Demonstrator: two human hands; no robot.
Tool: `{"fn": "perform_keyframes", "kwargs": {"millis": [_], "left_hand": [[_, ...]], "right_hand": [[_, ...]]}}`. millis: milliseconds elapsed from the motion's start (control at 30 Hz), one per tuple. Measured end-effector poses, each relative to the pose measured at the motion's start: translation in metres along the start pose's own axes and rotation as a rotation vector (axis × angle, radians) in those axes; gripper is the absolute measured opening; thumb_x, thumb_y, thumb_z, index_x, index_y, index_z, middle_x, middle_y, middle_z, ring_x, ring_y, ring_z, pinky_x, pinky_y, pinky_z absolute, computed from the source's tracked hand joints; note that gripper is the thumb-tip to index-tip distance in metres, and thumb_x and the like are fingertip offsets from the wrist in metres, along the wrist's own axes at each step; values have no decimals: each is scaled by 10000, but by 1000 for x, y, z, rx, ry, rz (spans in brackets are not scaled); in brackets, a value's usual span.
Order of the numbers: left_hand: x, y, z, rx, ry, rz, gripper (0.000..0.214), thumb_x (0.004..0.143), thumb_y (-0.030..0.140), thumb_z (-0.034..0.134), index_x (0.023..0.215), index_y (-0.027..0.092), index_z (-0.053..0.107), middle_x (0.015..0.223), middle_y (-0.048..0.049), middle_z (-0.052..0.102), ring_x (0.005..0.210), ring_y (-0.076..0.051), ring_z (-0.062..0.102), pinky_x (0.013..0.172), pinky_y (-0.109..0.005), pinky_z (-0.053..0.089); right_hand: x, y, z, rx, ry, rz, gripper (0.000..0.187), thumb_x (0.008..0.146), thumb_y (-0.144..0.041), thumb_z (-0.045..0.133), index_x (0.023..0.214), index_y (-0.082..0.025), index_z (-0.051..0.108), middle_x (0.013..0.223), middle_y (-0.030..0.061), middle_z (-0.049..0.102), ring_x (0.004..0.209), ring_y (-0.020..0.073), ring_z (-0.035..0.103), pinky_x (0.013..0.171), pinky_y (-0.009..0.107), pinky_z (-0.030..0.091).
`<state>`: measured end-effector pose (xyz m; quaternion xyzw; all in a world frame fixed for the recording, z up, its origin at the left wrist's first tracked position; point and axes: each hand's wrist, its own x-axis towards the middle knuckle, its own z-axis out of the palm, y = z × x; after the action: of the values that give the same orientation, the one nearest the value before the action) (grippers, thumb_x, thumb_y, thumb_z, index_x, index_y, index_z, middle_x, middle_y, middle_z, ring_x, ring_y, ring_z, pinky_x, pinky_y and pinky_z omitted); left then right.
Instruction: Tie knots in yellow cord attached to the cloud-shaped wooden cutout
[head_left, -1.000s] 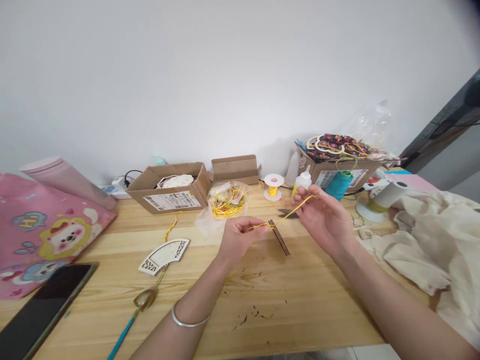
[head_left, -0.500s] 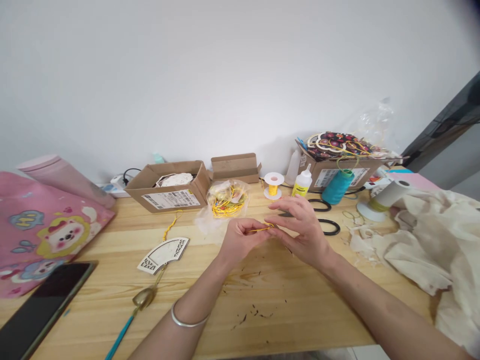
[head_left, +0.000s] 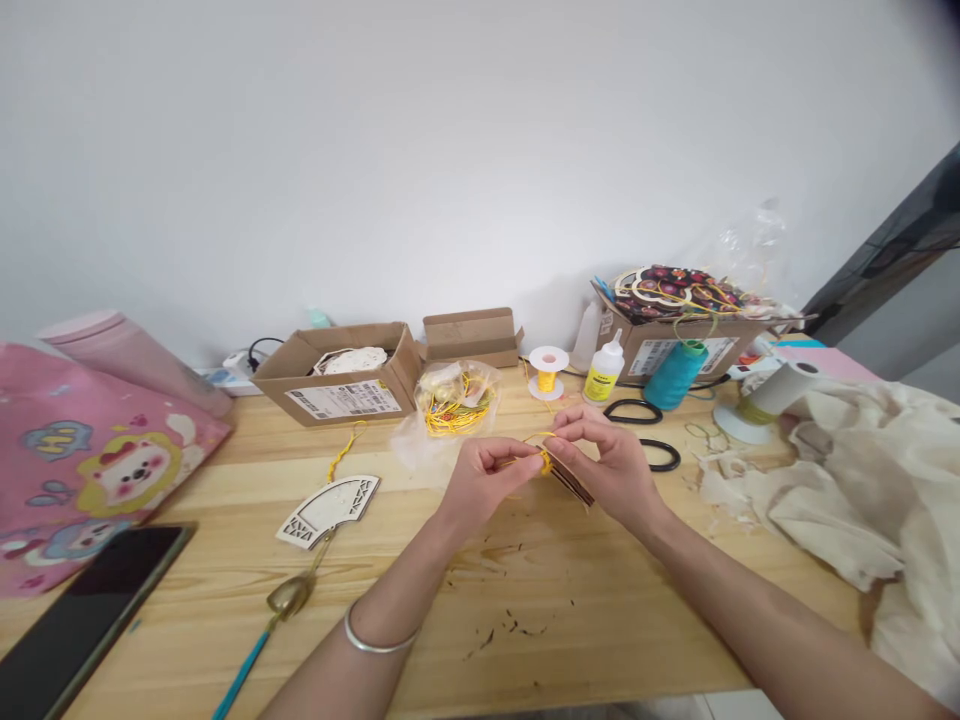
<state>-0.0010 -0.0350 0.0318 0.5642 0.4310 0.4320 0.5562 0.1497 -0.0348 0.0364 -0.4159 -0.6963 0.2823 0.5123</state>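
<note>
Over the middle of the table, my left hand [head_left: 487, 478] is closed, thumb against finger, on a yellow cord [head_left: 547, 462]. My right hand [head_left: 604, 460] faces it with thumb and fingers pinched together on the same cord, where a thin loop rises between the hands. A thin, dark-edged wooden piece [head_left: 574, 478] hangs at the cord's knot, slanting down under my right fingers and partly hidden by them. Black-handled scissors [head_left: 661, 456] lie just behind my right hand, their blades hidden.
Behind my hands stand a yellow cord spool [head_left: 547, 385], a glue bottle [head_left: 604, 370] and a teal thread cone [head_left: 676, 375]. A fan-shaped pendant [head_left: 330, 510] with a teal tassel lies left, near a phone [head_left: 90, 620]. Cream cloth [head_left: 825, 500] covers the right side.
My right hand has turned and its spread fingers have come together on the cord. The wooden piece and yellow knot now show between my hands.
</note>
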Motion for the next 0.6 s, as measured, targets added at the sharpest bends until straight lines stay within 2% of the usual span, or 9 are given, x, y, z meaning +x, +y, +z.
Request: {"fn": "perform_keyframes", "kwargs": {"millis": [167,333,500,600], "left_hand": [[0,0,-1,-52,17,-7,165,624,276,590,659,127,650,478,25,511,397,-24,332,384,-166,239],[2,0,-2,-9,31,-17,170,619,282,588,606,123,646,423,39,447,382,-21,283,374,-173,201],[2,-1,-1,6,39,-36,190,608,302,590,596,120,642,444,32,469,418,-42,348,405,-178,241],[2,-1,-1,12,56,-20,203,610,308,585,602,113,641,471,15,505,444,-64,395,428,-192,282]], "right_hand": [[1,-2,0,49,4,3,79,693,-196,541,622,-185,573,735,6,510,712,115,496,695,271,388],[-2,-1,-1,39,10,-43,76,691,-174,546,617,-183,564,737,4,494,717,112,486,686,267,385],[-5,1,-1,27,18,-115,71,682,-154,553,622,-186,574,719,5,486,704,115,476,661,269,387],[-4,2,1,45,14,-94,71,683,-163,553,620,-186,578,717,7,485,694,115,478,657,273,391]]}}
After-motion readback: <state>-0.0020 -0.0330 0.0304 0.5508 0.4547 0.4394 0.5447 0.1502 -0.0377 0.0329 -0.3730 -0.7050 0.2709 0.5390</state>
